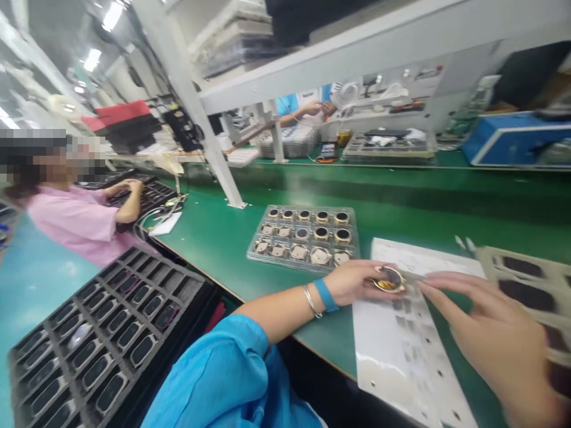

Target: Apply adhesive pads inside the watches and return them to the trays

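Note:
My left hand (pixel 354 283) grips a round gold watch case (pixel 389 279) with a dark face, holding it above a white perforated sheet (pixel 383 356). A blue wristband (pixel 326 295) and a thin silver bangle (pixel 311 300) sit on that wrist. My right hand (pixel 495 336) is blurred, its fingers spread and holding nothing, and its fingertips are close to the case. Under it, a beige tray with dark recesses (pixel 493 258) runs off the right side. Just beyond my left hand lies a clear tray (pixel 255 245) of round gold cases.
A black tray (pixel 190 285) of dark oblong pieces stands at my lower left. A co-worker in pink (pixel 75 223) works at the green bench (pixel 214 235) to the left. Another person's blue sleeve (pixel 286 104) shows beyond a white post (pixel 200 113), near a blue machine (pixel 513 139).

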### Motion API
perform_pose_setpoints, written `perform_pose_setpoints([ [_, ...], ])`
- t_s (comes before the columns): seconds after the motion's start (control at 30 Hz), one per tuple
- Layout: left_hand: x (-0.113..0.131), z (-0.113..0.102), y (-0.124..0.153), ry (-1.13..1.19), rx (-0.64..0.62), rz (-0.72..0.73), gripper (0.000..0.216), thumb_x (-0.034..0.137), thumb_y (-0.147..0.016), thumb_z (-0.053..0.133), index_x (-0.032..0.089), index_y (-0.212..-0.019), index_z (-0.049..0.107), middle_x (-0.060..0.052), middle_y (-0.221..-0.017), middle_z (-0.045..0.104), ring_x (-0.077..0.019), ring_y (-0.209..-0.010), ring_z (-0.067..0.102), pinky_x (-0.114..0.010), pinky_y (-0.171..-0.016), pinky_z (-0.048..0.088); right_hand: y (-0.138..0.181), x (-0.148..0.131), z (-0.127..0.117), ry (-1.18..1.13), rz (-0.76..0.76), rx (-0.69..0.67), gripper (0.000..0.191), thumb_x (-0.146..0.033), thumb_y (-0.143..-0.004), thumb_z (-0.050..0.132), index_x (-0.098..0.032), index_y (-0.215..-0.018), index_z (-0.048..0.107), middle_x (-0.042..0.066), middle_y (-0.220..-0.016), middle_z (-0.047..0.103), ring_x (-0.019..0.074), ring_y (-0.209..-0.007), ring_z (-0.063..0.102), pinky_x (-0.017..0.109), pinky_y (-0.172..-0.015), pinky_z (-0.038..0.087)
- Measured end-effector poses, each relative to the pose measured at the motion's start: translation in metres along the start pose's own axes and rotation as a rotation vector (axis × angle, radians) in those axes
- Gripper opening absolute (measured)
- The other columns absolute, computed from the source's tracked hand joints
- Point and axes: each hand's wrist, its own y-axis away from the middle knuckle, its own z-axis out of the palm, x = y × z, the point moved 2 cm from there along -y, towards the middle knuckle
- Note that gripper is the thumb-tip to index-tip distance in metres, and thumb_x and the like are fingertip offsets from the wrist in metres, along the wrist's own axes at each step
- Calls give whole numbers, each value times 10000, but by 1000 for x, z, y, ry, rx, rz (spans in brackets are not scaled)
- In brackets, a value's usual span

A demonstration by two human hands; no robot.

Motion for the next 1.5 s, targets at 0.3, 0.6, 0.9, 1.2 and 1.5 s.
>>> perform_pose_setpoints([
  [0.3, 0, 1, 9, -44, -44, 21, 415, 0, -730, 499, 109, -1073, 704, -77, -959, 725, -175, -859, 685, -464, -981, 534, 1, 0, 7, -464, 254, -148, 272, -345, -683, 793, -212, -873, 651, -4, -755, 693, 179, -754, 668, 361, -792, 522],
  [0.6, -2, 4, 12, -75, -73, 50, 484, -26, -686, 494, 121, -1084, 727, -27, -784, 639, -127, -800, 617, -459, -974, 549, 3, -17, 7, -410, 278, -155, 190, -262, -689, 760, -203, -750, 590, -9, -717, 668, 138, -671, 606, 306, -677, 495],
  [0.9, -2, 10, 15, -107, -88, 82, 442, -14, -692, 557, 150, -1068, 724, -24, -936, 682, -120, -865, 640, -426, -996, 539, 8, -17, 13, -333, 266, -125, 189, -310, -713, 765, -200, -751, 617, 1, -758, 665, 139, -701, 585, 301, -696, 477],
  [1.2, -6, 7, 12, -157, -125, 124, 357, 45, -772, 668, 157, -1110, 701, -46, -1028, 692, -135, -927, 662, -376, -965, 551, 10, -21, 13, -319, 232, -97, 138, -262, -728, 749, -203, -733, 624, -5, -750, 662, 137, -689, 586, 294, -693, 477],
  [1.5, -8, 6, 10, -154, -103, 132, 347, 37, -763, 668, 156, -1088, 698, -39, -1001, 700, -134, -932, 665, -340, -926, 564, 10, -22, 15, -292, 219, -100, 119, -231, -739, 736, -203, -720, 621, -13, -743, 661, 132, -682, 578, 291, -700, 477],
])
